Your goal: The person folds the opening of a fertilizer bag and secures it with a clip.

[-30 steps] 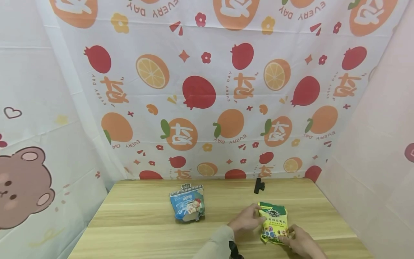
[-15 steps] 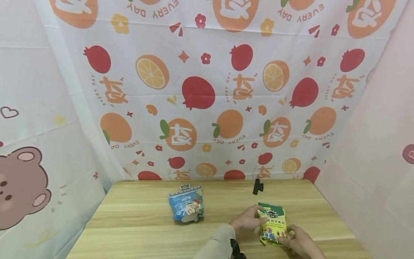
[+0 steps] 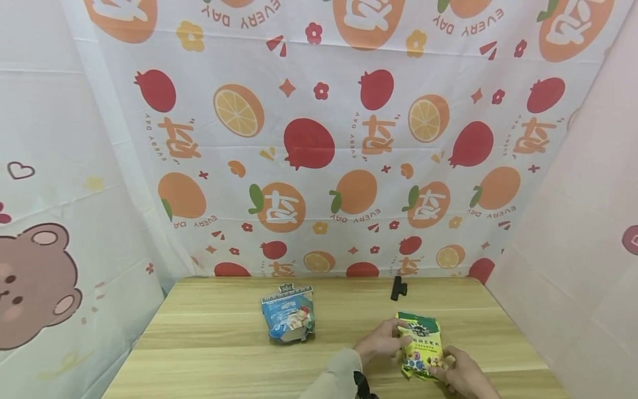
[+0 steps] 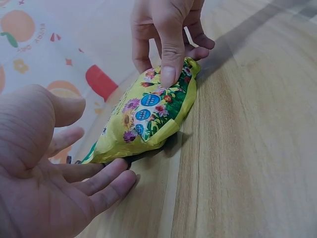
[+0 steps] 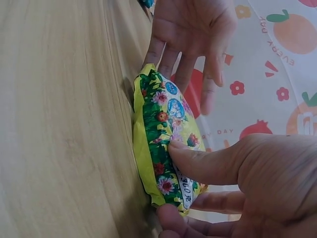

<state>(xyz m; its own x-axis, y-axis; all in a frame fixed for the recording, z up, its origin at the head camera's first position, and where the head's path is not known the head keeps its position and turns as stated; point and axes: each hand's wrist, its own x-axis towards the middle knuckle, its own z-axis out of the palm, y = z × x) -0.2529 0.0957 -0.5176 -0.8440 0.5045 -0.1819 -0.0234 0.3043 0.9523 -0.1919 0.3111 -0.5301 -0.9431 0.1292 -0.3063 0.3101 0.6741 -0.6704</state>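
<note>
A plump yellow bag (image 3: 421, 346) with a green top, printed with flowers and blue badges, lies on the wooden table at the right. My right hand (image 3: 464, 372) grips its near right corner; in the right wrist view the thumb (image 5: 208, 161) presses the printed face and the fingers curl under the edge. At the bag's left side is my left hand (image 3: 381, 339). In the left wrist view its fingers (image 4: 106, 186) reach out nearly straight at the bag's lower edge, and its thumb (image 4: 67, 110) is raised apart from the bag.
A blue printed bag (image 3: 290, 316) with a piano-key strip along its top sits left of the hands. Behind the yellow bag lies a black clip (image 3: 398, 288). A fruit-print cloth (image 3: 309, 194) hangs at the table's back edge, and pale cloths hang on both sides.
</note>
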